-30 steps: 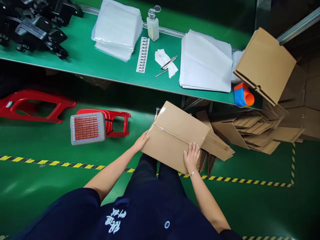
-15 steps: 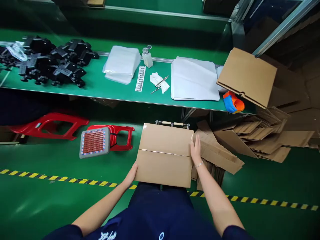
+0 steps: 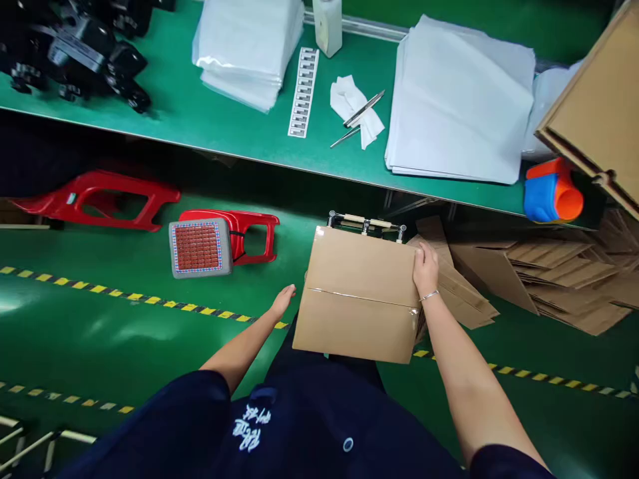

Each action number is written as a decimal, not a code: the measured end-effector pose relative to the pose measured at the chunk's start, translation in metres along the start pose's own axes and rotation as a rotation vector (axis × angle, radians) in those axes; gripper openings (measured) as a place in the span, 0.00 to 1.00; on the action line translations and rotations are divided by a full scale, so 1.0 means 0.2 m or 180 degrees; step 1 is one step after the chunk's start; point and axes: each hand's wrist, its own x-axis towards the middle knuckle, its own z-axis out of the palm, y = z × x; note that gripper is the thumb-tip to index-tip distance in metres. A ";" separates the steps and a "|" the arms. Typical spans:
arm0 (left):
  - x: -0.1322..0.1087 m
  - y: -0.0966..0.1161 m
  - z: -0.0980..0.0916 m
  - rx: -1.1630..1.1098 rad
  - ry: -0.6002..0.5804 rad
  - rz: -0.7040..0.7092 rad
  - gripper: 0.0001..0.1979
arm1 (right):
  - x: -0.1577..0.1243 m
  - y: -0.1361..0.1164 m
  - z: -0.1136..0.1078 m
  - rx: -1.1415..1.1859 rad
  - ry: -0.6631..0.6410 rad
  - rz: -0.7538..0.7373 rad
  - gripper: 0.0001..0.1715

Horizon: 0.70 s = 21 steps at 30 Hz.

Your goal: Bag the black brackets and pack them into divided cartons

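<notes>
A closed cardboard box [image 3: 357, 299] sits in front of my body, its middle seam running across the top and clear tape showing at the right end of the seam. My right hand [image 3: 426, 269] is at the box's right side, fingers bent against the upper right edge and gripping it. Off the left side, my left hand [image 3: 283, 302] is held apart from the box, fingers stretched out and holding nothing. Past the box's far edge shows a metal frame with pale rollers [image 3: 367, 223]; what supports the box underneath is hidden.
The green workbench [image 3: 224, 136] carries clear plastic bags [image 3: 249, 46], a label strip [image 3: 303, 93], tweezers [image 3: 364, 108], white sheets [image 3: 459, 106] and a blue-orange tape dispenser [image 3: 553, 191]. A red stool [image 3: 254, 239] is left; flattened cartons [image 3: 564, 279] lie right.
My left hand has come off the box's lower left side. My right hand now bends its fingers onto the right edge. The view has moved closer to the bench.
</notes>
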 end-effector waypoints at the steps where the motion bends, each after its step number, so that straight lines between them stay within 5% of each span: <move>1: 0.01 0.02 0.01 -0.0037 -0.0033 0.0001 0.31 | 0.02 0.01 -0.01 -0.0041 0.0019 0.0000 0.28; 9: -0.18 0.27 0.07 -0.0210 -0.0196 0.1147 0.32 | 0.03 0.01 0.00 -0.0250 0.0106 0.0010 0.27; 14: -0.33 0.35 0.18 0.0536 0.0004 0.2145 0.36 | 0.03 0.00 0.00 -0.0326 0.0146 0.0044 0.26; 21: -0.30 0.31 0.16 0.1239 0.0432 0.2132 0.37 | -0.03 -0.04 0.05 -0.0248 0.0186 -0.0006 0.25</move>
